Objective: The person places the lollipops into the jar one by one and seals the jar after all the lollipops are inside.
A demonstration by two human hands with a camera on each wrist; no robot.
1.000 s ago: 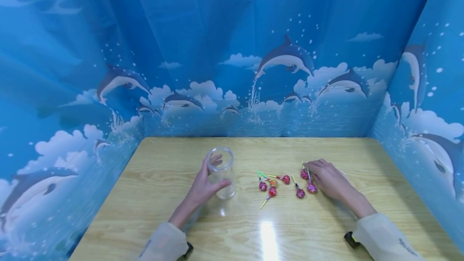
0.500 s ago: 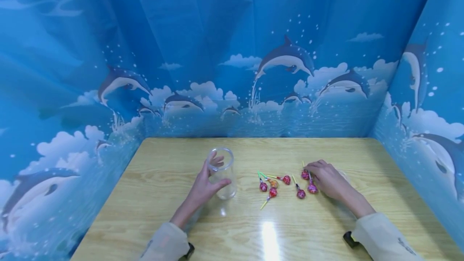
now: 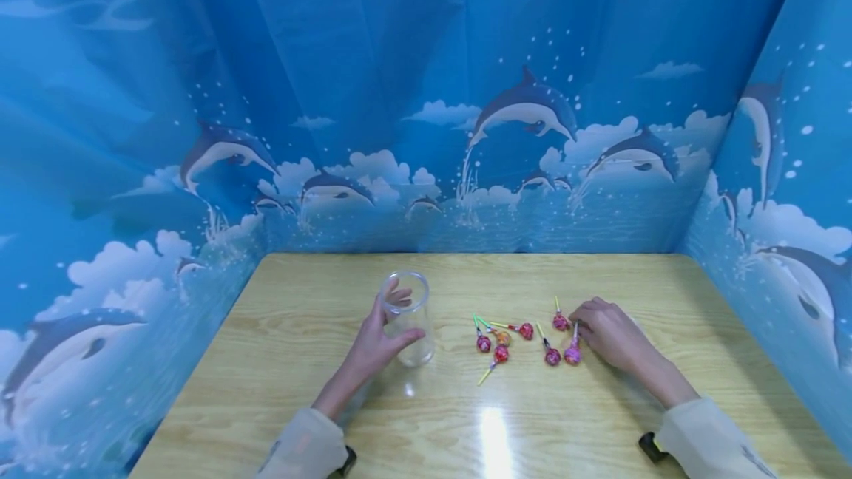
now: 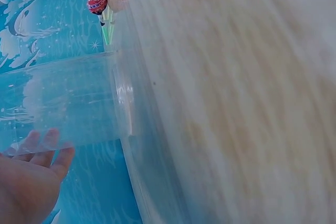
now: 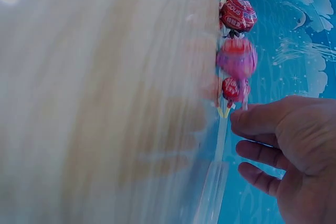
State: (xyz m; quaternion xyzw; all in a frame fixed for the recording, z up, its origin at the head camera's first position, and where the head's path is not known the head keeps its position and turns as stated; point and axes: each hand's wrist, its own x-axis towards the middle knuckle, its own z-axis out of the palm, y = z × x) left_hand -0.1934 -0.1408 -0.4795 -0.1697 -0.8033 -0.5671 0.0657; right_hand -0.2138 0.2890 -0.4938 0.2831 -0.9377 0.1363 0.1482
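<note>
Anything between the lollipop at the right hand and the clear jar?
Yes: other lollipops lie on the table between the pink-purple lollipop and the clear jar. Nothing visible covers the jar's mouth.

Right wrist view: pink lollipop blurred. Left wrist view: clear jar cut by edge.

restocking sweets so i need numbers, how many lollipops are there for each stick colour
Lollipops with yellow sticks: 4
Lollipops with green sticks: 2
Lollipop with a whitish stick, pinched by the right hand's fingers: 1
Total: 7
</note>
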